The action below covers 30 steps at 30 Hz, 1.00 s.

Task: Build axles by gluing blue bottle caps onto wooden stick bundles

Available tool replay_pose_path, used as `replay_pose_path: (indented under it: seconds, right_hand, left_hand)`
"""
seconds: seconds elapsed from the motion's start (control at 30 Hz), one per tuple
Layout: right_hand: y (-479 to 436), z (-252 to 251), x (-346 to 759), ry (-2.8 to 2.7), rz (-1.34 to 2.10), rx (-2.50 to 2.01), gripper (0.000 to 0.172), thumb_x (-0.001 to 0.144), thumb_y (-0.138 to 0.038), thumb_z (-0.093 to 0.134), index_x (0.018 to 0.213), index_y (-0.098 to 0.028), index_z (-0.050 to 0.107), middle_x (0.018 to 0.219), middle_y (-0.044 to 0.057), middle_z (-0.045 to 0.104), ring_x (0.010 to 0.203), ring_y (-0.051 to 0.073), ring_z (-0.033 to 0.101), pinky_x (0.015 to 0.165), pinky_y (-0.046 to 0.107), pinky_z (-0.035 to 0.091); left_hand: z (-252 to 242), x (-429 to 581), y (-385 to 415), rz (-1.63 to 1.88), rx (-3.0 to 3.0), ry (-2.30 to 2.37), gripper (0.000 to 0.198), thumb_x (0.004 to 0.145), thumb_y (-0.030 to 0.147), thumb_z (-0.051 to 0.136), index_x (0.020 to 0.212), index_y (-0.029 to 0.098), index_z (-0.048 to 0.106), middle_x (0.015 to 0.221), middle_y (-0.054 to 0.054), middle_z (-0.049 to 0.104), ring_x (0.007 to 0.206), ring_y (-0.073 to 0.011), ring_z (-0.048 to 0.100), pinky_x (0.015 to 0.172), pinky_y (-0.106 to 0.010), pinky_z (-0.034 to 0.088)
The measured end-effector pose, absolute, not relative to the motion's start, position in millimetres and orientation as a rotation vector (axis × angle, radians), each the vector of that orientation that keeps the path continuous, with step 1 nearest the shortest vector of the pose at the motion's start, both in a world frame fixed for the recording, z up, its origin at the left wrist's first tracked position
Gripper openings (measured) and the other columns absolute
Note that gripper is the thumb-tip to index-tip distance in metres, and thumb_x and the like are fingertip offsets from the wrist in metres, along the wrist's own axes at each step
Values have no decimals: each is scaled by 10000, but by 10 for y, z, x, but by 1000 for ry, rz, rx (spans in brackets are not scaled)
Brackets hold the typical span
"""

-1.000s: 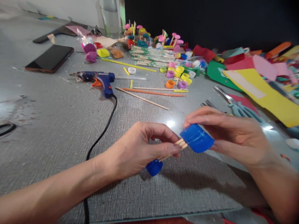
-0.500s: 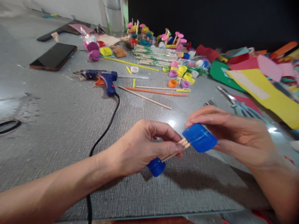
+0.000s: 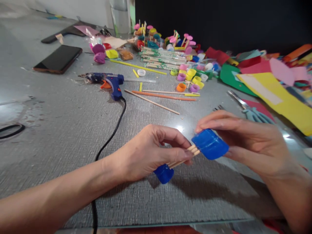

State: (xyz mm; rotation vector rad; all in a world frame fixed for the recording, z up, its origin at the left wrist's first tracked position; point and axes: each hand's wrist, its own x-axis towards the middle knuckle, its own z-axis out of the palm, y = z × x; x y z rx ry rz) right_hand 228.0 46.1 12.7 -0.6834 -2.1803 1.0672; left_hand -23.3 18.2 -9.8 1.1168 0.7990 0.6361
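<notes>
Pinched between the thumb and fingers of my left hand (image 3: 151,156) are several thin wooden sticks (image 3: 194,150) lying side by side. A blue piece, curved and glossy (image 3: 210,144), sits at their right end, and a smaller blue piece (image 3: 164,174) is at the lower left end, below my hand. My right hand (image 3: 248,143) holds the larger blue piece, fingers at its upper edge and thumb at its right corner. Parts of the sticks are hidden behind my left fingers. The whole item is tilted above the grey table (image 3: 209,204).
A blue glue gun (image 3: 107,81) lies left, its black cord (image 3: 110,136) passing under my left forearm. Loose sticks (image 3: 158,95) lie ahead. Colored bottle-cap rings (image 3: 191,74) stand farther back. Scissors (image 3: 253,112) and foam sheets (image 3: 275,94) are at right; a phone (image 3: 58,59) lies far left.
The view has shifted very slightly, moving everything a little to the right. Both hands keep the same hold on the blue-ended stick piece.
</notes>
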Motion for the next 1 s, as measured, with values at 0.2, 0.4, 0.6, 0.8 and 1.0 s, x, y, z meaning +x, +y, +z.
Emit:
replay_pose_path:
  seconds: [0.2, 0.4, 0.6, 0.8, 1.0]
  right_hand:
    - [464, 147, 2313, -2232, 1013, -699, 388, 983, -281, 711, 1363, -354, 684, 1279, 9, 654, 1189, 196, 608, 998, 267, 533]
    - [476, 176, 2337, -2341, 937, -678, 423, 996, -275, 678, 1404, -380, 645, 1293, 5, 640, 1202, 211, 604, 1045, 298, 522]
    - [485, 208, 2333, -2408, 865, -656, 441, 1000, -249, 666, 1416, -388, 624, 1303, -5, 645, 1207, 207, 609, 1055, 301, 515]
    - [471, 206, 2320, -2411, 881, -666, 481, 988, -203, 662, 1423, -404, 616, 1321, -2, 637, 1215, 213, 603, 1056, 323, 506]
    - [464, 180, 2313, -2395, 919, -652, 482, 995, -197, 655, 1428, -404, 611, 1325, -5, 629, 1219, 205, 591, 1044, 311, 509]
  left_hand:
    - [-78, -229, 185, 625, 1139, 807, 65, 851, 228, 747, 820, 175, 768, 811, -12, 769, 741, -96, 655, 659, -202, 470]
    - [-73, -220, 181, 636, 1125, 799, 49, 834, 192, 744, 802, 171, 774, 793, -9, 765, 699, -84, 635, 649, -197, 466]
    - [-53, -217, 180, 617, 1130, 815, 49, 826, 165, 739, 806, 162, 784, 778, -6, 754, 696, -78, 619, 650, -192, 460]
    - [-52, -227, 177, 596, 1134, 818, 62, 837, 164, 727, 818, 163, 786, 759, 7, 729, 674, -72, 587, 619, -183, 438]
    - [-25, -235, 176, 588, 1166, 841, 66, 838, 169, 720, 810, 164, 780, 754, 8, 725, 659, -77, 585, 608, -192, 433]
